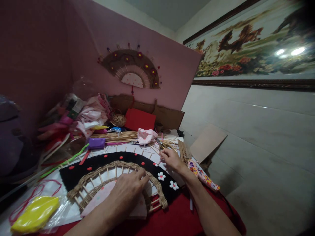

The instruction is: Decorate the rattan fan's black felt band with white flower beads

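Observation:
A half-round fan craft lies before me: a black outer band [108,162], a braided twine band [98,171], thin wooden sticks and a pale pink inner piece [98,200]. Red dots line the black band. Two white flowers with red centres, one of them a finished-looking white flower [174,186], sit at its right side. My left hand [130,188] is over the twine and inner piece, fingers curled together; what they hold, if anything, is hidden. Above the band's right edge, my right hand [172,159] pinches its fingertips near a red dot with a little white beside it; any thing between them is too small to name.
Behind the fan lie bamboo sticks [118,135], scissors [161,144], a purple packet [96,143], a twine ball [118,120] and a red card [140,119]. A yellow packet [35,213] is at front left. Another decorated fan [133,67] hangs on the pink board.

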A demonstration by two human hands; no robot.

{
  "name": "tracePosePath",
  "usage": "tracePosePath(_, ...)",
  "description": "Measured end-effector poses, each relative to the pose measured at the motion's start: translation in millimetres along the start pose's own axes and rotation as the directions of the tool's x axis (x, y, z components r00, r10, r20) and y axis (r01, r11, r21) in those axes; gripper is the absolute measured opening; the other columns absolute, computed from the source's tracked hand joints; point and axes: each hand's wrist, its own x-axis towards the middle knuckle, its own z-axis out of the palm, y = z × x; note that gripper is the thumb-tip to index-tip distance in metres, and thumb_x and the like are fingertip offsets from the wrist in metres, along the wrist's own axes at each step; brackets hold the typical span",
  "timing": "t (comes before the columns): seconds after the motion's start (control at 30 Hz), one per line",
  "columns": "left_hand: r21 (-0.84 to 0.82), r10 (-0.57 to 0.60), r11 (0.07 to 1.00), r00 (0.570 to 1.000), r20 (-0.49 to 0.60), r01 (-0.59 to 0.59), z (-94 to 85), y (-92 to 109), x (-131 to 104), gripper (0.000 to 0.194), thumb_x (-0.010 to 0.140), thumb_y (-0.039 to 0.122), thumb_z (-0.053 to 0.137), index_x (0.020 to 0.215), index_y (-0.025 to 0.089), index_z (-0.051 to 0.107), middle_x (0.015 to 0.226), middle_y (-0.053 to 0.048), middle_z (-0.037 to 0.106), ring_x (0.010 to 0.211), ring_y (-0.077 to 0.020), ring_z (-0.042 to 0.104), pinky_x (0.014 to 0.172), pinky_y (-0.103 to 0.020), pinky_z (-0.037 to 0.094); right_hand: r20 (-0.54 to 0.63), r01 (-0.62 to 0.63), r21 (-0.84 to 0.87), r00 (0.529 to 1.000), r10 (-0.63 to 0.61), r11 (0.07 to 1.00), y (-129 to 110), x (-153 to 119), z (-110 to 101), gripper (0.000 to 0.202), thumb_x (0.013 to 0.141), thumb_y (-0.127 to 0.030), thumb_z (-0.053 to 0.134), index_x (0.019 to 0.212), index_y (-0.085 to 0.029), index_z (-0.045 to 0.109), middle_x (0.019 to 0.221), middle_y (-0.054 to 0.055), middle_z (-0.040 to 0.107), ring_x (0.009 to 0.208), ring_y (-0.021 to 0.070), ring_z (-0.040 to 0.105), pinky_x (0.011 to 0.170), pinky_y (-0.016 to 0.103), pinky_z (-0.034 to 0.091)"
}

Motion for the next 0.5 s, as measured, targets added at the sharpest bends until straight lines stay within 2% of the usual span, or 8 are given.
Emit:
tracePosePath(0.1,0.011,0.002,1.0,1.0,-0.021,-0.001,2.7,-1.2,-0.1,0.027,0.079,0.01,0.046,0.103,0.019,0.055,0.101,-0.008,0.06,0.082,-0.0217,0.061,0.065,-0.033,0.049,0.03,0.108,-0.049,0.994,-0.107,0.993,-4.4,1.2,2.1,0.019,0.083,-0.024,0.045,0.08,-0.018,0.062,0.084,0.003,0.065,0.078,0.0128,0.058,0.067,0.02,0.041)
tracePosePath(0.23,0.009,0.001,1.0,0.999,-0.036,-0.001,4.9,-2.2,0.1,0.025,0.079,0.01,0.046,0.101,0.019,0.056,0.099,-0.008,0.06,0.081,-0.0208,0.061,0.065,-0.032,0.048,0.112,0.176,-0.092,0.98,-0.166,0.98,-13.7,1.9,2.3,0.023,0.084,-0.022,0.043,0.075,-0.017,0.063,0.074,0.001,0.063,0.072,0.012,0.054,0.066,0.02,0.038)
tracePosePath(0.37,0.003,0.009,1.0,0.999,-0.042,-0.009,4.2,-1.1,0.2,0.029,0.079,0.007,0.042,0.102,0.019,0.055,0.102,-0.008,0.06,0.082,-0.0229,0.062,0.063,-0.034,0.049,0.132,0.174,-0.093,0.978,-0.161,0.98,-18.7,3.5,1.1,0.024,0.085,-0.022,0.042,0.073,-0.017,0.062,0.069,0.0,0.061,0.067,0.0113,0.053,0.063,0.02,0.037)
tracePosePath(0.5,-0.023,0.028,0.999,0.998,-0.052,-0.029,3.1,0.6,-0.4,0.03,0.079,0.005,0.042,0.102,0.02,0.056,0.102,-0.007,0.06,0.081,-0.0216,0.061,0.064,-0.033,0.049,0.115,0.104,-0.036,0.988,-0.1,0.994,-16.8,7.6,1.4,0.022,0.085,-0.021,0.041,0.078,-0.017,0.061,0.063,-0.001,0.06,0.056,0.0096,0.052,0.055,0.019,0.037)
